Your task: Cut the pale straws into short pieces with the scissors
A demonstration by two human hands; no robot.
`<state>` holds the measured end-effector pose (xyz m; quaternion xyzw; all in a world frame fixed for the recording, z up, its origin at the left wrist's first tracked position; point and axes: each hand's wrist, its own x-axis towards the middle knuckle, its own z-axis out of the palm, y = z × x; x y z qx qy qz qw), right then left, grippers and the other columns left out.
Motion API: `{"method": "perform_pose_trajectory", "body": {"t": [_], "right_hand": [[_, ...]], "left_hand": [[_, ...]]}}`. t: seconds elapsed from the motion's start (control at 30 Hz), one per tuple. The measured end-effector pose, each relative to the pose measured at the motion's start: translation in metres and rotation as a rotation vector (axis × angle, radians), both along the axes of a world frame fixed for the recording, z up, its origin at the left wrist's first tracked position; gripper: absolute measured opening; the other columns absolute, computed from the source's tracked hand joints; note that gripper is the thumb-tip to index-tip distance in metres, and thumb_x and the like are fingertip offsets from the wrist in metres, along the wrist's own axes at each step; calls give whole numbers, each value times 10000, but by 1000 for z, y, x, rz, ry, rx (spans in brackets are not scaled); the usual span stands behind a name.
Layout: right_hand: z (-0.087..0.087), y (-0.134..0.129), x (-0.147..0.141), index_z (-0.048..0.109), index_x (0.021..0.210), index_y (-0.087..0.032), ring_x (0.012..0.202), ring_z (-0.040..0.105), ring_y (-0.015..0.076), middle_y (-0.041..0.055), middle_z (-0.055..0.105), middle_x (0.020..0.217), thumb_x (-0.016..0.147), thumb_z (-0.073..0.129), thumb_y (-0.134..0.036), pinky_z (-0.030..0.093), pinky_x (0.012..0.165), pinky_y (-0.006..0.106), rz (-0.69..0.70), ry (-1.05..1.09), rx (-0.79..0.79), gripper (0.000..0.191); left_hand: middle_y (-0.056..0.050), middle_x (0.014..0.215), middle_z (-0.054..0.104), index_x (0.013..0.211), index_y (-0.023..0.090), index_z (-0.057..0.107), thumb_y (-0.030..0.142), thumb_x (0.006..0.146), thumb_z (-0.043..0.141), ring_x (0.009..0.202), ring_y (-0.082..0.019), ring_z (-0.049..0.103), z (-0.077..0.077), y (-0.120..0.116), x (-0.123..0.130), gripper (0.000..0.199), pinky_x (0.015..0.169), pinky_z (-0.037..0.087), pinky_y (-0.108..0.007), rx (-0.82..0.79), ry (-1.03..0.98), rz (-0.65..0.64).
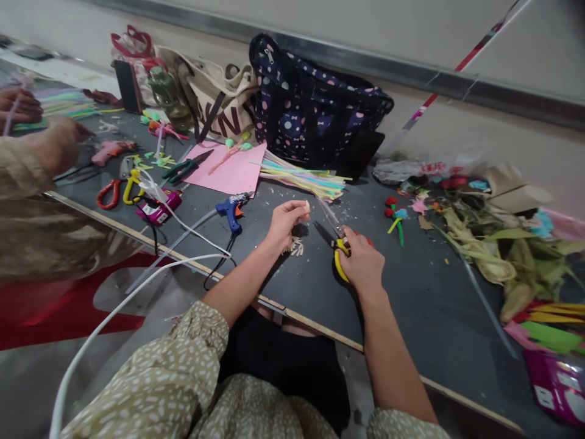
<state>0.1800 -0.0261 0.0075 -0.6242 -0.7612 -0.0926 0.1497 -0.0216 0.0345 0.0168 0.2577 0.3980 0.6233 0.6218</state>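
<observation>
My left hand [286,221] pinches a small pale piece [308,207] between thumb and fingertips; its kind is too small to make out. In my right hand [364,259] are scissors [342,249] with yellow and red handles, fingers in the loops. Their blades [329,215] stand apart and point up and left, toward the pinched piece but not touching it. Beneath my left hand lies a small heap of short beige cut pieces [297,247] on the dark table [292,286]. Part of this heap is hidden by my wrist.
A blue glue gun [231,210] and white cable [150,271] lie to the left. Behind are pipe cleaners [306,177], pink paper [223,171] and a polka-dot bag [315,103]. Dried husks [512,244] fill the right. A co-worker's hand [61,146] is at far left.
</observation>
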Motion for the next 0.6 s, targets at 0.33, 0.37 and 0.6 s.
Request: {"method": "perform_pose_trajectory", "body": {"t": [0.33,0.37,0.6], "right_hand": [[-3,4,11,540,1283,-223,777,555,161,57,651,972,814,500,-338,312,617,266,17,-29,30,485],[-3,4,11,537,1286,-228,779,555,160,55,650,980,814,499,-336,313,620,266,24,-29,26,485],[0,1,8,511,1295,-263,817,578,166,48,642,1031,818,518,-353,326,635,265,33,-59,-60,485]], "left_hand": [[-2,675,647,755,171,724,241,641,693,584,-96,503,9,-10,-37,137,602,398,-213,234,522,62],[-8,668,650,739,174,729,226,637,692,589,-103,509,8,-14,-43,120,608,393,-216,245,615,34],[-55,847,664,822,219,748,228,713,659,788,-184,584,5,-35,-62,141,804,443,-303,411,1254,-137]]}}
